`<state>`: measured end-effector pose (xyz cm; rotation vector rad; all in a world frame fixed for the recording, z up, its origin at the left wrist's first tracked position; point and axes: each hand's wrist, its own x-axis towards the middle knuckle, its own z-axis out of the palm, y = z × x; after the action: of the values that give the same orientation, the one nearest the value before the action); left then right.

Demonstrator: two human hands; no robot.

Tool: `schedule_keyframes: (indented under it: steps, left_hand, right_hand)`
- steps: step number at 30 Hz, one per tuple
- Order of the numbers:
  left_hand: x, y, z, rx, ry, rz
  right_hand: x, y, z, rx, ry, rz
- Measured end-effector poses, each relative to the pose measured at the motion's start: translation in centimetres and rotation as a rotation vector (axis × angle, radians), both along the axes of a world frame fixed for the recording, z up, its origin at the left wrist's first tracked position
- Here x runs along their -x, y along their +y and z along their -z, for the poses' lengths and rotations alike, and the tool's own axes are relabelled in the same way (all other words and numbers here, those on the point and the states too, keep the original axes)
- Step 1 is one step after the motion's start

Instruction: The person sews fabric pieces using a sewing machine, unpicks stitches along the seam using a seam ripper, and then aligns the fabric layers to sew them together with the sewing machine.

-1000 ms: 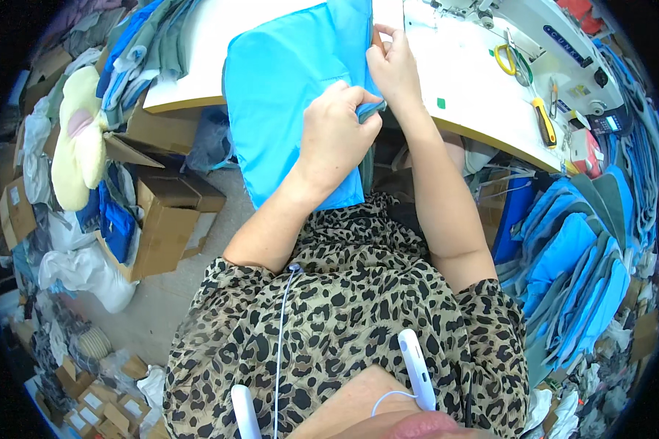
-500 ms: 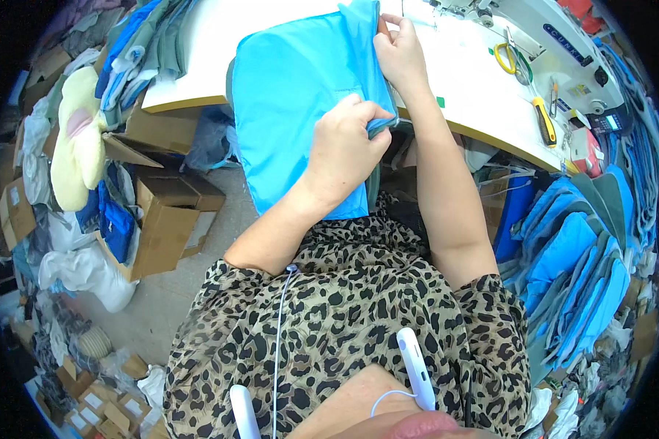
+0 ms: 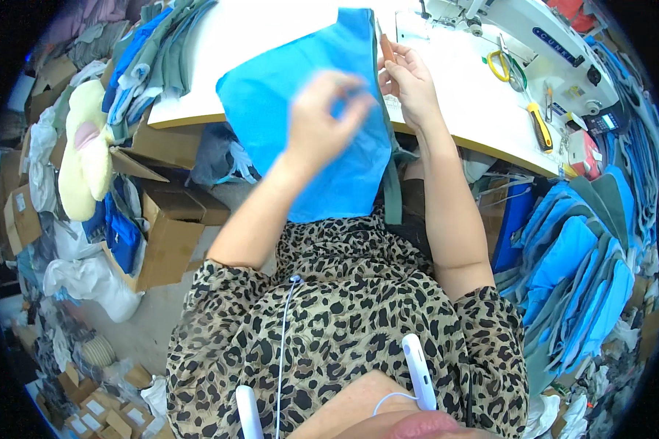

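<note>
A bright blue fabric piece (image 3: 263,110) hangs over the near edge of the white table and down to my lap. A dark green strip (image 3: 393,194) runs along its right edge and dangles below. Over the middle of the blue fabric is my left hand (image 3: 326,117), smeared by motion; its finger grip is unclear. Beside the fabric's upper right edge, my right hand (image 3: 410,84) is closed on a slim orange-brown piece (image 3: 387,50) that sticks up past the fingers. Whether these fingers also pinch the fabric edge is hidden.
On the white table (image 3: 461,110) stands a white sewing machine (image 3: 564,51). Yellow-handled scissors (image 3: 499,66) and a yellow-black screwdriver (image 3: 541,128) lie near it. Stacked blue and green fabric pieces (image 3: 575,256) hang at right; an open cardboard box (image 3: 170,245) stands at left.
My left hand has let go of the fabric's right edge and moved up and left. The fabric has spread flatter, and the green strip now hangs out. My right hand has shifted slightly down.
</note>
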<state>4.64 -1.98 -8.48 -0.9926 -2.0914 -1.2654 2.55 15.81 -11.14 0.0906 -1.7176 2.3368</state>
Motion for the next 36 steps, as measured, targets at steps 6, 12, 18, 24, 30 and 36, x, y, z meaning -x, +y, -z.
schedule_keyframes:
  steps: [6, 12, 18, 24, 30, 36]
  left_hand:
    - [10.7, -0.6, 1.8, -0.084, -0.356, 0.119]
    - [10.6, 0.0, -0.8, 0.058, -0.255, 0.268]
    - [11.0, -1.0, -2.8, -0.016, -0.668, 0.436]
    - [8.5, -0.7, -3.9, 0.005, -0.713, 0.448]
    - [5.4, -0.3, -5.5, 0.016, -0.734, 0.518]
    - [4.4, -0.3, -5.6, 0.079, -0.657, 0.493]
  right_hand:
    - [-0.4, -1.8, 1.2, 0.066, -0.077, 0.024]
    - [-1.1, -2.4, 0.9, 0.116, 0.034, 0.041]
    - [-2.0, -1.0, 0.2, 0.213, -0.026, -0.017]
    - [-3.4, -0.8, -2.3, -0.292, 0.212, 0.155]
    - [-4.2, 0.7, -2.6, -0.081, 0.112, -0.005]
    - [-4.5, 0.8, -2.2, 0.085, 0.135, -0.176]
